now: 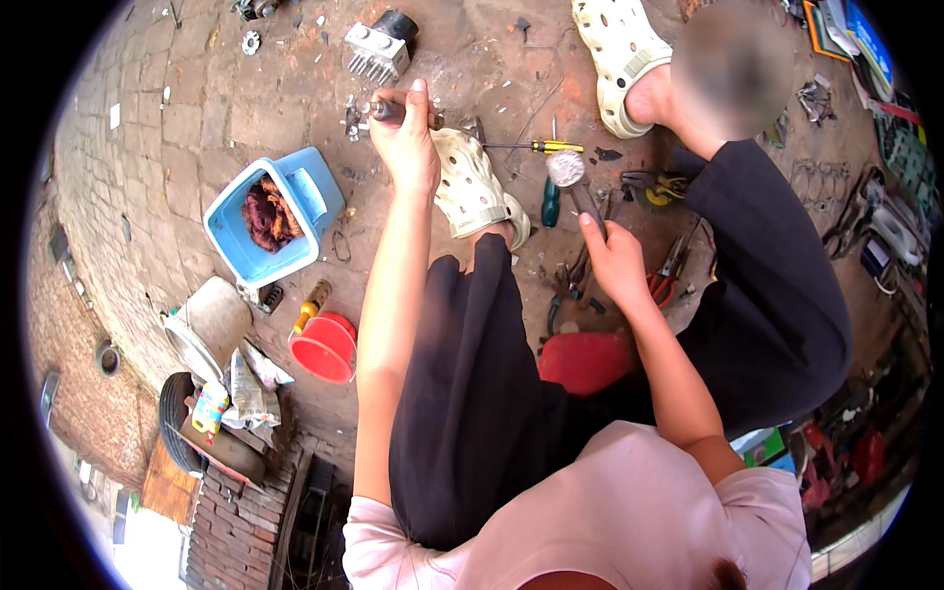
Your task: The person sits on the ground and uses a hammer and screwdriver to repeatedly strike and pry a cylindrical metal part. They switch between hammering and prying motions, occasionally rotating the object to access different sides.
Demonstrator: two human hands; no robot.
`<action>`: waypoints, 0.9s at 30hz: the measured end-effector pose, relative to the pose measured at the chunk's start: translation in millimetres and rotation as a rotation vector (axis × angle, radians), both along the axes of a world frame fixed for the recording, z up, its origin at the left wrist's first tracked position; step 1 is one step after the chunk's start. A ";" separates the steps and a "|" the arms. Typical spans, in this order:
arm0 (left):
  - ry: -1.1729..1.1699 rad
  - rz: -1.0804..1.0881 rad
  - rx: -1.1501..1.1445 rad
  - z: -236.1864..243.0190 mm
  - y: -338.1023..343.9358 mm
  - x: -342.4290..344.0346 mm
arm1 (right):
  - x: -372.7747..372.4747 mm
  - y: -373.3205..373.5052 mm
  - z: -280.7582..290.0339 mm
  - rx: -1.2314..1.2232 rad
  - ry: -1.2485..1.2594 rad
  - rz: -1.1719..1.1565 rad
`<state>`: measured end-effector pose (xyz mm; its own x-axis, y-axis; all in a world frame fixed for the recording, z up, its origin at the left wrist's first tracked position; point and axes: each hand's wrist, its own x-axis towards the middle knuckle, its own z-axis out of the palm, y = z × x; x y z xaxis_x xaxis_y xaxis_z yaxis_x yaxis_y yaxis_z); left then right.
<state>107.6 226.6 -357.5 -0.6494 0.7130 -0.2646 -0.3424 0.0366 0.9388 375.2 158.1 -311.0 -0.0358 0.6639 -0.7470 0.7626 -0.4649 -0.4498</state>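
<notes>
My left hand [408, 147] is closed around a short dark cylindrical metal piece [383, 110], its rounded end poking out on the left. Most of that piece is hidden by my fingers. A silver metal block with a black round motor [379, 46] rests on the ground just beyond this hand. In my right hand [618, 261] is a hammer, gripped by its handle; the worn, pale hammer head [565, 169] points away from me, above the ground. A yellow-handled screwdriver [556, 147] and a green-handled screwdriver [551, 202] lie near the hammer head.
To the left stand a blue bin [261, 216] with dark reddish coils inside, a red bucket [324, 347] and a whitish bucket [211, 324]. Pliers [674, 270] and other tools lie right of my right hand. My feet in cream clogs [467, 182] rest on the brick ground.
</notes>
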 end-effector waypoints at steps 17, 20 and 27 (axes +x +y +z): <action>-0.299 0.172 0.248 26.9 -29.4 -38.6 | -58.9 35.1 -52.7 0.649 -0.084 0.433; -0.284 0.166 0.263 37.9 -36.1 -43.0 | -72.1 48.6 -89.8 0.555 -0.110 0.595; -0.301 0.204 0.257 41.3 -51.8 -44.2 | -72.0 76.1 -113.0 0.554 -0.025 0.760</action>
